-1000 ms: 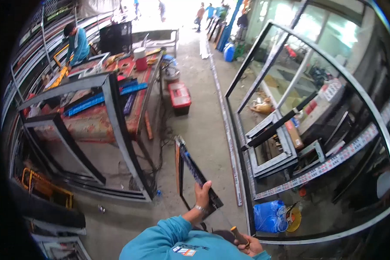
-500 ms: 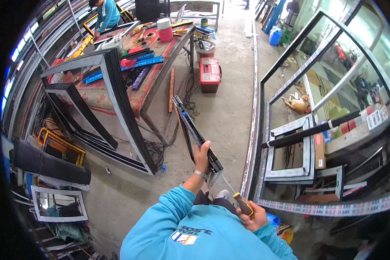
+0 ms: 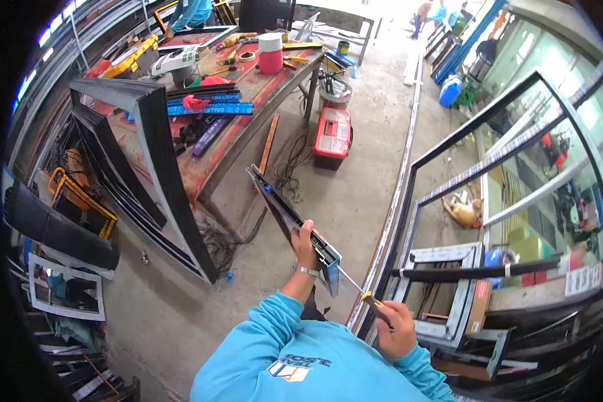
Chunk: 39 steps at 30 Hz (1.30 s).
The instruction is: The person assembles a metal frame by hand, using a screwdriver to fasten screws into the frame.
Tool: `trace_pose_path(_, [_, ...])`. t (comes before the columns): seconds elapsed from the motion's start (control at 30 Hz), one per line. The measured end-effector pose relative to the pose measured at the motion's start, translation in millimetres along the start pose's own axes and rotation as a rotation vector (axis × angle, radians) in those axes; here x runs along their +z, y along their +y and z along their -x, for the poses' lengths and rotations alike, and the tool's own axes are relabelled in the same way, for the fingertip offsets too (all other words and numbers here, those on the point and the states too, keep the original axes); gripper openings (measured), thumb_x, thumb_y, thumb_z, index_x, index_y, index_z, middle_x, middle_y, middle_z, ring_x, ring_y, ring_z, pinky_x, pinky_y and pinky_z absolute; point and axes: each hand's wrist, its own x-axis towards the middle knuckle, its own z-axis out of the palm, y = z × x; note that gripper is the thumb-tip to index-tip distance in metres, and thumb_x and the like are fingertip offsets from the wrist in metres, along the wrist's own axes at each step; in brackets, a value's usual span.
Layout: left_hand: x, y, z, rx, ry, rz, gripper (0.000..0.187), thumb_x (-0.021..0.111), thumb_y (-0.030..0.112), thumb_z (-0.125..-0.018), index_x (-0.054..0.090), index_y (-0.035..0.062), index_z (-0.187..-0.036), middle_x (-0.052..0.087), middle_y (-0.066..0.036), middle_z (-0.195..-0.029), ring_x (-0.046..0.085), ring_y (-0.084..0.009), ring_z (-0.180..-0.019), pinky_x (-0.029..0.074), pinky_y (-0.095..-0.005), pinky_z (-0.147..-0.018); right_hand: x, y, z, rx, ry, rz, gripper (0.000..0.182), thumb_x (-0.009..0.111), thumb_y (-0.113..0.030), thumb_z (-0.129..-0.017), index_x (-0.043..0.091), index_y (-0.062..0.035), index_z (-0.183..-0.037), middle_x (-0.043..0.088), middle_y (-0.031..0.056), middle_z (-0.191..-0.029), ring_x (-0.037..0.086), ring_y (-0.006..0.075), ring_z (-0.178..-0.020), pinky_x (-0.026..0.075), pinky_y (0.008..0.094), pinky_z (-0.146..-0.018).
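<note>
Fingers wrapped round it near its lower end, my left hand [image 3: 305, 251] holds a long dark metal frame piece [image 3: 283, 209] that slants up and to the left. A blue part shows inside the piece's channel near its far end. Closed on the handle of a screwdriver [image 3: 368, 299] is my right hand [image 3: 396, 329], lower and to the right. The handle is brown and yellow. Its thin shaft reaches up to the lower end of the frame piece; whether the tip sits in a screw cannot be made out.
A red worktable [image 3: 238, 144] with tools stands at the upper left, black frames [image 3: 174, 181] leaning on it. A red toolbox [image 3: 333, 134] sits on the floor. Large frames [image 3: 509, 151] stand at right, near a lying cat [image 3: 463, 212]. A person [image 3: 193, 13] works beyond the table.
The view has shifted, so the surroundings sit lower in the picture. My right hand and the screwdriver have moved slightly up, and the frame piece has moved slightly left.
</note>
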Motion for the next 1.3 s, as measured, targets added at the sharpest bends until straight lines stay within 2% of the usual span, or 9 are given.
trace_pose_path(0.33, [35,-19,-133,-0.03,0.161,0.003,0.027,0.061,0.031,-0.082,0.046,0.0097,-0.087,0.05,-0.003,-0.061,0.051,-0.0132,-0.048,0.044,-0.0272,-0.044,12,72,-171,1.26,-0.061,-1.19,0.045,0.056,-0.016,-0.085,0.042,-0.0044,-0.126,0.059,0.0172,-0.101,0.058,0.0237,-0.068,0.051,0.0341,-0.06])
trace_pose_path(0.4, [46,-14,-152,0.022,0.218,0.055,0.026,0.061,0.031,-0.082,0.046,0.0102,-0.088,0.049,-0.002,-0.062,0.05,-0.0131,-0.048,0.044,-0.027,-0.044,14,109,-188,0.773,-0.245,-0.63,0.045,0.058,-0.009,-0.082,0.044,-0.0038,-0.124,0.06,0.0187,-0.104,0.062,0.0285,-0.075,0.051,0.0345,-0.061])
trace_pose_path(0.6, [55,-36,-197,0.067,0.389,0.189,0.025,0.062,0.027,-0.082,0.042,0.012,-0.088,0.047,-0.002,-0.062,0.049,-0.0136,-0.046,0.043,-0.0273,-0.042,5,177,-291,1.501,-0.538,-1.236,0.025,0.049,-0.01,-0.089,0.054,-0.0027,-0.113,0.063,0.0132,-0.082,0.06,0.0177,-0.063,0.048,0.0259,-0.049])
trace_pose_path(0.73, [75,-47,-230,0.145,0.418,0.306,0.034,0.063,0.038,-0.082,0.046,0.0122,-0.068,0.05,-0.001,-0.059,0.05,-0.0132,-0.047,0.045,-0.0283,-0.044,3,177,-359,1.189,-0.468,-0.768,0.027,0.051,-0.013,-0.091,0.051,-0.0024,-0.116,0.061,0.0149,-0.097,0.062,0.0192,-0.067,0.049,0.0268,-0.05])
trace_pose_path(0.9, [126,-52,-248,0.342,0.57,0.492,0.027,0.062,0.036,-0.083,0.047,0.0135,-0.08,0.052,0.0,-0.063,0.052,-0.0123,-0.047,0.047,-0.0271,-0.044,-16,243,-447,-0.434,-0.578,-0.139,0.025,0.061,-0.011,-0.085,0.06,0.0002,-0.107,0.062,0.0064,-0.094,0.061,0.0138,-0.072,0.051,0.0276,-0.061])
trace_pose_path(0.93, [134,-54,-248,0.4,0.588,0.493,0.027,0.062,0.036,-0.083,0.048,0.0137,-0.081,0.053,0.0,-0.063,0.052,-0.0124,-0.047,0.047,-0.0269,-0.044,-20,253,-459,-0.447,-0.6,-0.161,0.025,0.061,-0.011,-0.085,0.06,0.0002,-0.107,0.062,0.0064,-0.094,0.061,0.0138,-0.072,0.051,0.0276,-0.061])
trace_pose_path(1.0, [146,-62,-244,0.421,0.578,0.553,0.027,0.061,0.039,-0.083,0.051,0.0144,-0.088,0.055,0.0,-0.065,0.053,-0.0128,-0.05,0.046,-0.0273,-0.045,-30,259,-491,0.55,-0.878,-0.571,0.024,0.056,-0.013,-0.088,0.061,-0.0002,-0.108,0.064,0.0074,-0.084,0.058,0.0127,-0.059,0.047,0.0255,-0.052])
trace_pose_path(1.17, [164,-71,-242,0.675,0.65,0.695,0.028,0.058,0.041,-0.086,0.056,0.0136,-0.092,0.056,-0.001,-0.065,0.054,-0.0133,-0.051,0.049,-0.0287,-0.048,-3,301,-580,1.447,-1.473,-1.003,0.042,0.044,-0.02,-0.093,0.041,-0.0064,-0.132,0.064,0.0113,-0.083,0.053,0.0131,-0.047,0.036,0.0208,-0.036])
trace_pose_path(1.3, [176,-54,-248,0.854,0.671,0.702,0.024,0.054,0.037,-0.09,0.058,0.0129,-0.092,0.059,-0.002,-0.066,0.055,-0.0139,-0.051,0.049,-0.0293,-0.05,8,271,-617,0.415,-1.35,-0.904,0.063,0.053,-0.01,-0.088,0.018,-0.0076,-0.139,0.059,0.0151,-0.104,0.064,0.0222,-0.075,0.049,0.0274,-0.051])
